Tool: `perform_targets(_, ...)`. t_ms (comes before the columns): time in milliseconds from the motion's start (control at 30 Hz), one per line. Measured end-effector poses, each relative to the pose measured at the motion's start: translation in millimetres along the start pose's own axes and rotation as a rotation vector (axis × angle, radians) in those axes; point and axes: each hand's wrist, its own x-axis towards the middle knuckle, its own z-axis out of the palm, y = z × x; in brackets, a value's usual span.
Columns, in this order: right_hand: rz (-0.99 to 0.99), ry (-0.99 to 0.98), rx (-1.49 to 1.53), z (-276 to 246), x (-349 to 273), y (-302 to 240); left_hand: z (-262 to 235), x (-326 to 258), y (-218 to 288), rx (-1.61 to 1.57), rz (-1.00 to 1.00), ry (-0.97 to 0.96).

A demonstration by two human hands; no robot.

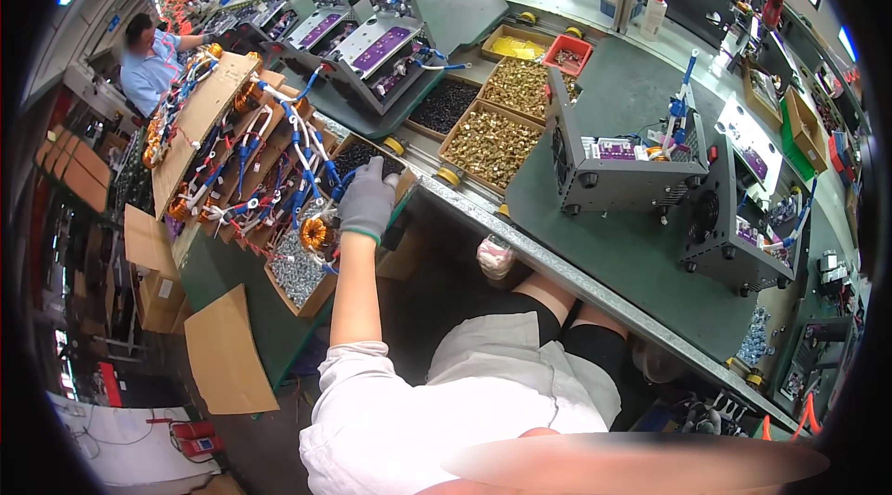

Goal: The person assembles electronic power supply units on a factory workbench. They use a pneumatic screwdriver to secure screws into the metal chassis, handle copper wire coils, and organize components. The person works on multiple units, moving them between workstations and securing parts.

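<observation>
Slanting up-left, blue-sleeved cables (298,137)

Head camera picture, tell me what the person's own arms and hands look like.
The left hand wears a grey glove with a green-edged cuff. A white sleeve stops short, leaving the forearm bare. The right hand can't be made out.

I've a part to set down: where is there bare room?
Bare green mat lies between the two open grey metal cases at right and the silvery metal rail, and right of the red plastic bin. It is crowded around the grey-gloved left hand: blue-and-white cable bundles, a cardboard box of silvery parts.
</observation>
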Motion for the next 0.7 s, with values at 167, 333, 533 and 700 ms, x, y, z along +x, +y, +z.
perform_targets(167,0.269,-0.367,-0.013,116.5,-99.3,-35.1,-8.0,20.5,4.7,0.087,0.032,-0.158)
perform_targets(333,0.243,-0.810,-0.368,192.2,-147.1,-52.0,-14.6,29.2,-2.4,0.132,0.080,-0.257)
perform_targets(533,0.257,-0.924,-0.364,247.6,-137.5,-48.7,-2.7,35.5,-5.1,0.124,-0.011,-0.169)
perform_targets(700,0.251,-0.880,-0.327,298.1,-110.7,-24.7,30.2,24.0,-40.8,-0.317,-0.016,0.149)
